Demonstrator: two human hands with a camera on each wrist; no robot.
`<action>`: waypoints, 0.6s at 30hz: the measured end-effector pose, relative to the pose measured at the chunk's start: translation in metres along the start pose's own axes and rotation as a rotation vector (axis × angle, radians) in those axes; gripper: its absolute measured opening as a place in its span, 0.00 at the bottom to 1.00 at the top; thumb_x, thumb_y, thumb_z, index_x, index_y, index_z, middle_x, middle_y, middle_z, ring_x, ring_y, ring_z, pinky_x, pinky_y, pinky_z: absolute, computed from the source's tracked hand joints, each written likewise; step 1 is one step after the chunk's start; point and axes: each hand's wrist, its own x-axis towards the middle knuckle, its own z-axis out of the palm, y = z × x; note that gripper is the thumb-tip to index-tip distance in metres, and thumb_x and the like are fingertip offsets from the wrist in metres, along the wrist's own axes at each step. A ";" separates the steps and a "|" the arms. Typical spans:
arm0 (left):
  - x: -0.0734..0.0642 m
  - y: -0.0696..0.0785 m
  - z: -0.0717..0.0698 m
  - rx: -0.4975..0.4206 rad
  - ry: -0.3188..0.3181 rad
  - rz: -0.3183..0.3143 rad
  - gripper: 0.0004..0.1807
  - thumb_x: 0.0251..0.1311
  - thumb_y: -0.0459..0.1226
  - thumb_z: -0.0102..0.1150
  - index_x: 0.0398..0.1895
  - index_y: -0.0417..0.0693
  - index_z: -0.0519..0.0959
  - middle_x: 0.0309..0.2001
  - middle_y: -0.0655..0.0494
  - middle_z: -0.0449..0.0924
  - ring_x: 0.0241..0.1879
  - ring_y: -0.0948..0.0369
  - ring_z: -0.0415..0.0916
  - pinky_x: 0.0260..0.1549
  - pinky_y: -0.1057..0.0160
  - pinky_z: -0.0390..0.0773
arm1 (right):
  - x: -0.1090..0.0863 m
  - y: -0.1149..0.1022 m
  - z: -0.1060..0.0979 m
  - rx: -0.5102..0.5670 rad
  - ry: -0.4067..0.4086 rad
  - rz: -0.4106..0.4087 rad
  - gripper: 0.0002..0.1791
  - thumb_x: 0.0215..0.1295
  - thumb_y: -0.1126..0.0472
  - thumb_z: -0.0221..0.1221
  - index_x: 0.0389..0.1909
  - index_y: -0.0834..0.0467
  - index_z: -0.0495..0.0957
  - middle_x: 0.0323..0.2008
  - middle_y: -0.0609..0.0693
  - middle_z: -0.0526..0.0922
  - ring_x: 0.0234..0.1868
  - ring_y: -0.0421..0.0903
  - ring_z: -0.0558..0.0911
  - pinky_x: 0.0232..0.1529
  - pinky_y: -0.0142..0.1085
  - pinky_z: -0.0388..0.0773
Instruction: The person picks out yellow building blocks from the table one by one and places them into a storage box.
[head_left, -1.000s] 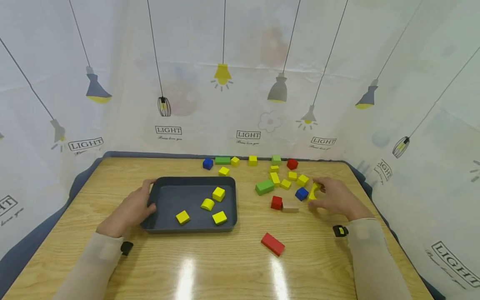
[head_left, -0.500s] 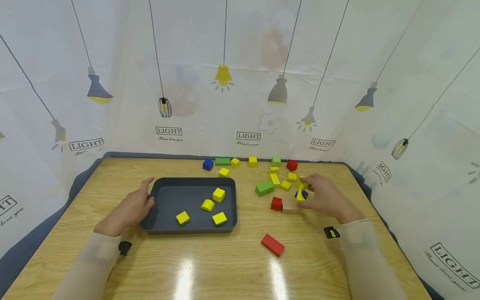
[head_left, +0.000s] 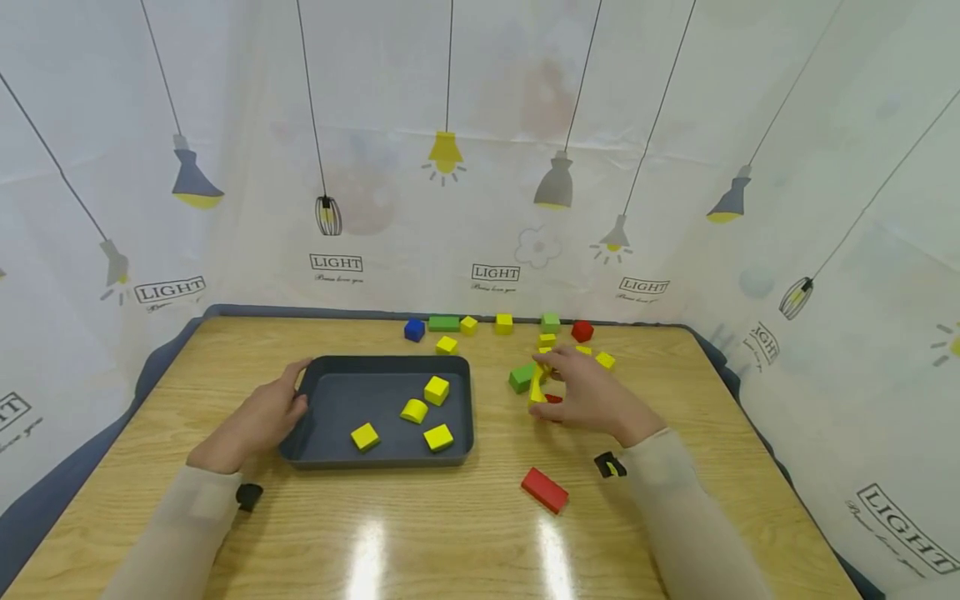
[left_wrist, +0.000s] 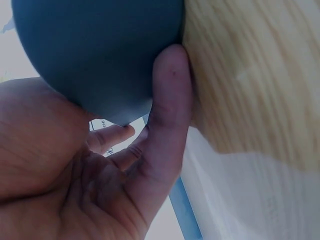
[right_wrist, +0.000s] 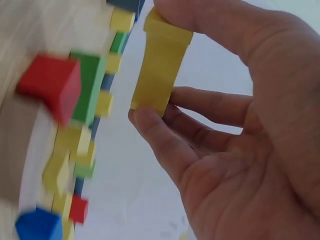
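The curved yellow block (right_wrist: pixel 161 70) is pinched in the right hand (head_left: pixel 592 398) and has been carried leftward, so that the gap to the dark tray (head_left: pixel 360 396), left of that grip and held by the left hand (head_left: pixel 258 421), has been narrowed

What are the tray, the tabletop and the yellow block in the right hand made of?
The tray: perhaps plastic or coated metal; smooth, even dark grey.
The tabletop: wood or wood-look laminate; streaky grain, bright reflections suggesting gloss.
The yellow block: probably painted wood; opaque, even colour, fairly matt, but no bare grain shows.
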 end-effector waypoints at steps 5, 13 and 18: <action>0.000 -0.001 0.001 0.005 0.005 0.008 0.37 0.85 0.29 0.50 0.90 0.25 0.52 0.25 0.54 0.74 0.23 0.59 0.69 0.26 0.61 0.69 | 0.013 -0.018 0.012 -0.016 -0.010 -0.048 0.48 0.70 0.47 0.83 0.84 0.61 0.77 0.75 0.60 0.82 0.67 0.61 0.87 0.71 0.57 0.87; 0.002 -0.002 0.003 0.014 0.010 0.003 0.38 0.85 0.29 0.51 0.90 0.26 0.52 0.24 0.54 0.73 0.23 0.59 0.69 0.25 0.61 0.68 | 0.029 -0.041 0.025 0.023 -0.039 -0.082 0.47 0.71 0.47 0.82 0.85 0.59 0.76 0.74 0.57 0.82 0.67 0.56 0.85 0.71 0.54 0.87; 0.001 -0.003 0.003 0.016 0.014 0.007 0.38 0.84 0.29 0.51 0.90 0.25 0.52 0.24 0.55 0.72 0.23 0.59 0.68 0.25 0.61 0.68 | 0.040 -0.054 0.033 0.000 -0.082 -0.098 0.47 0.71 0.46 0.82 0.85 0.60 0.76 0.72 0.56 0.83 0.66 0.55 0.84 0.69 0.51 0.87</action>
